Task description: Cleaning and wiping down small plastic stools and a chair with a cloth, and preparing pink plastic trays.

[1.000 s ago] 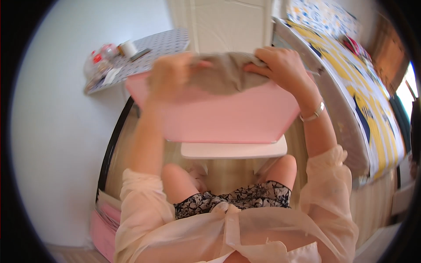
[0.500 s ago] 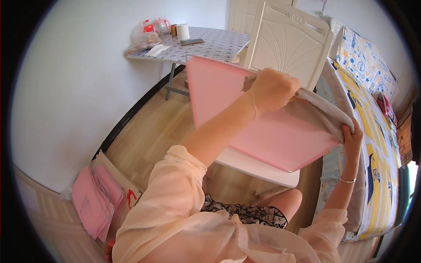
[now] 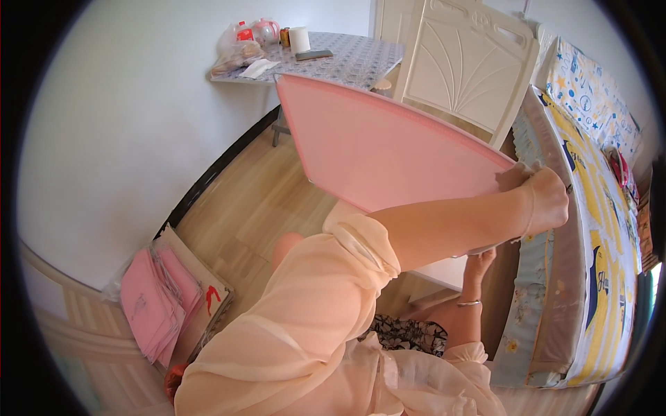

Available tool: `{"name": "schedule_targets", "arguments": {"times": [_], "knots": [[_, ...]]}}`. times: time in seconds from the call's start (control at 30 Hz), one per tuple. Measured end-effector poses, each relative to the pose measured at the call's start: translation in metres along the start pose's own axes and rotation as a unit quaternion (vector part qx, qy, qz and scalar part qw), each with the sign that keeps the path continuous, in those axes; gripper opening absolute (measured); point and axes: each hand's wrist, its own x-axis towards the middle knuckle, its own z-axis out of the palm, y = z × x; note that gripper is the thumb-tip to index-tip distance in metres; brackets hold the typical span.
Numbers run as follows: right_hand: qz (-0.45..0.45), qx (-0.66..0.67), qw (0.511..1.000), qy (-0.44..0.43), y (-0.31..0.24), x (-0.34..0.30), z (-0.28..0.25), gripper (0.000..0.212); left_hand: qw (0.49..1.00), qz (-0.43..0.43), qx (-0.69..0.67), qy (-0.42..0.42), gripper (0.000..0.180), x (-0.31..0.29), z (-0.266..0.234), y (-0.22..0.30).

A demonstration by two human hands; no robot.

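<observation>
A large flat pink panel [image 3: 388, 145] with a thin raised rim is held tilted in front of me, above a white chair seat [image 3: 444, 272]. My left hand [image 3: 547, 197] reaches across to the panel's right end and is closed there. Its fingers are turned away, so what they grip is hidden; the glossy pink surface mirrors the hand. Below it, my right hand [image 3: 479, 262], with a bracelet at the wrist, is closed on the lower right edge. A narrow greyish strip [image 3: 489, 248] shows between the hands, mostly covered by my left forearm.
A cream chair back [image 3: 465, 66] rises behind the panel. Farther off stands a patterned table [image 3: 354, 52] with a paper roll [image 3: 299, 39] and bags. A bed [image 3: 596, 256] lines the right side. Pink sheets [image 3: 156, 298] lean against cardboard [image 3: 215, 295] at lower left.
My left hand has moved right and down from the panel's upper edge to its right end. My right hand has dropped lower and leftward. The grey folded cloth-like piece is now mostly hidden.
</observation>
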Motion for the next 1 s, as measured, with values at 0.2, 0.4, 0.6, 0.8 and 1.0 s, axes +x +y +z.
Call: {"name": "schedule_targets", "arguments": {"times": [0.2, 0.4, 0.6, 0.8, 1.0], "knots": [[0.078, 0.139, 0.985, -0.067, 0.000, -0.007, -0.001, 0.021, 0.997, 0.059, 0.021, 0.051, 0.008, -0.010, 0.001, -0.008], [-0.054, -0.138, 0.988, 0.038, -0.102, 0.049, -0.024, 0.004, 0.985, 0.011, 0.032, 0.166, 0.026, -0.030, -0.085, -0.046], [-0.146, -0.224, 0.964, 0.008, -0.215, 0.120, -0.068, 0.025, 0.915, -0.072, 0.067, 0.392, 0.028, -0.061, -0.150, -0.080], [-0.153, -0.327, 0.930, -0.076, -0.263, 0.141, -0.024, 0.022, 0.822, -0.118, 0.067, 0.553, 0.041, -0.108, -0.143, -0.117], [-0.313, -0.389, 0.861, -0.099, -0.324, 0.169, 0.049, 0.022, 0.814, -0.300, 0.100, 0.487, 0.053, -0.165, -0.143, -0.148]]}}
